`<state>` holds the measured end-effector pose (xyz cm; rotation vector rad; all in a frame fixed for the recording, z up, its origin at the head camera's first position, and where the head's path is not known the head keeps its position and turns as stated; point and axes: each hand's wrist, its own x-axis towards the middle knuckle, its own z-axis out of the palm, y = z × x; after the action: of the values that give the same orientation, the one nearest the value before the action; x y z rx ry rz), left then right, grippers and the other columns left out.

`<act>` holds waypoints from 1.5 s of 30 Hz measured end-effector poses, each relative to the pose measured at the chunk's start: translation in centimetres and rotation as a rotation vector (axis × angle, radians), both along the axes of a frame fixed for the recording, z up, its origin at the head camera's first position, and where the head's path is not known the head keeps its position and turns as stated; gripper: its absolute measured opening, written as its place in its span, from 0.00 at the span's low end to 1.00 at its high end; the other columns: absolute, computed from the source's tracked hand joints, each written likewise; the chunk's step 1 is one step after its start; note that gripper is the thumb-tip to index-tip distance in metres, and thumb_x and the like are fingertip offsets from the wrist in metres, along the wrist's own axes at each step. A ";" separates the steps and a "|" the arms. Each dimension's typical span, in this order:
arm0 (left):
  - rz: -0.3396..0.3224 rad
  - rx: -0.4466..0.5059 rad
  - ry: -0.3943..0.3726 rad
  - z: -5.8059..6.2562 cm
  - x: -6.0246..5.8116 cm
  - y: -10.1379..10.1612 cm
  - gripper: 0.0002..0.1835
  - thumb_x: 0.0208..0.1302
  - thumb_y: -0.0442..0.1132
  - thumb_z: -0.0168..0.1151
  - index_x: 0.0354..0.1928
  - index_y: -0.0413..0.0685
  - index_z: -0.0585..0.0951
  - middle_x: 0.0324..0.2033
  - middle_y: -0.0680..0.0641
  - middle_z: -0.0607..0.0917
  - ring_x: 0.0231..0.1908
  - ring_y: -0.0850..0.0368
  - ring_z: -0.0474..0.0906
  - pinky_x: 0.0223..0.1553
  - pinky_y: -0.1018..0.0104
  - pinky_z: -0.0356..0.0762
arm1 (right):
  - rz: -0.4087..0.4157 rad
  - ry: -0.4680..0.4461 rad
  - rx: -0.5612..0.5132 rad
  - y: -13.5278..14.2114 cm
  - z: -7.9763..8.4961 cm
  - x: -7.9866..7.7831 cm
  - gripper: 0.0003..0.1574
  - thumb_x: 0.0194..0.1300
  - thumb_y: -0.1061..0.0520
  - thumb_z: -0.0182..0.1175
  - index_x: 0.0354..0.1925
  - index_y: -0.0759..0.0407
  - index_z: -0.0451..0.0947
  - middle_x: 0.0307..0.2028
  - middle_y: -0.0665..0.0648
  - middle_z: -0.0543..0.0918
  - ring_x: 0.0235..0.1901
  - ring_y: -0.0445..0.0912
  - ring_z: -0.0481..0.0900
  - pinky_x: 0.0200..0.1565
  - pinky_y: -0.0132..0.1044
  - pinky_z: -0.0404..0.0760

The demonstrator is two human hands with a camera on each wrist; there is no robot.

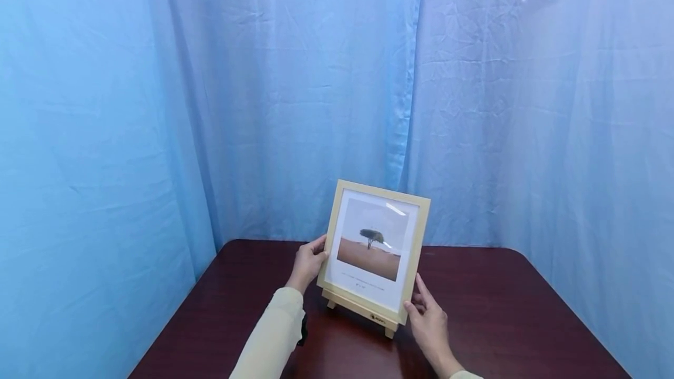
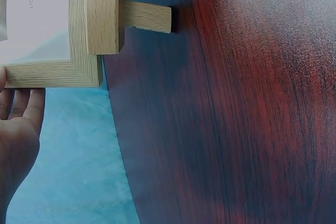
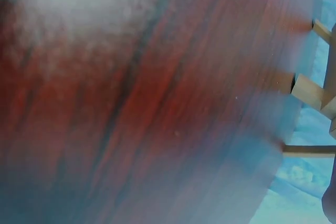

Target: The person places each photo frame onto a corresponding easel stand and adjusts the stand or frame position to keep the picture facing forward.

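Observation:
A picture frame [image 1: 374,250] with a pale wooden border shows a lone tree on brown ground behind glazing. It leans back, turned slightly, on the ledge of a small wooden easel [image 1: 353,304]. My left hand [image 1: 307,263] pinches the frame's left edge, thumb in front; the left wrist view shows its fingers [image 2: 34,107] behind the border. On the lower right edge, my right hand [image 1: 429,323] holds the frame between thumb and fingers. The right wrist view catches the easel's legs [image 3: 308,92] on the table and only a sliver of hand.
The dark red wooden table [image 1: 489,309] has a glossy top and rounded far corners. Blue curtains [image 1: 316,104] hang behind it and along both sides.

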<state>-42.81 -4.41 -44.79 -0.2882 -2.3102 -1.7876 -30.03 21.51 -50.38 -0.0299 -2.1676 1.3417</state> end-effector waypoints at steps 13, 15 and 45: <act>-0.005 0.012 0.018 -0.2 0.3 -0.3 0.26 0.68 0.26 0.58 0.67 0.44 0.74 0.57 0.37 0.81 0.57 0.42 0.77 0.53 0.49 0.78 | 0.014 -0.062 0.005 0.6 0.3 -0.7 0.43 0.64 0.69 0.64 0.74 0.55 0.63 0.44 0.65 0.83 0.43 0.57 0.85 0.35 0.33 0.83; -0.005 0.014 0.023 -0.2 0.4 -0.4 0.26 0.68 0.26 0.58 0.67 0.43 0.74 0.57 0.37 0.81 0.57 0.42 0.77 0.53 0.49 0.78 | 0.019 -0.071 0.005 0.6 0.4 -0.8 0.43 0.64 0.69 0.63 0.74 0.55 0.63 0.45 0.66 0.83 0.43 0.57 0.84 0.34 0.34 0.83; 0.012 0.052 0.049 -0.7 1.4 -0.8 0.26 0.66 0.26 0.60 0.66 0.45 0.76 0.49 0.38 0.85 0.51 0.46 0.80 0.49 0.54 0.81 | 0.065 -0.170 0.024 2.0 0.9 -2.5 0.44 0.68 0.68 0.59 0.76 0.50 0.58 0.50 0.68 0.81 0.48 0.60 0.82 0.42 0.44 0.84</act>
<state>-41.44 -5.17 -45.46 -0.3059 -2.2238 -1.8105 -32.49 23.55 -49.44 -0.0673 -2.3443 1.3932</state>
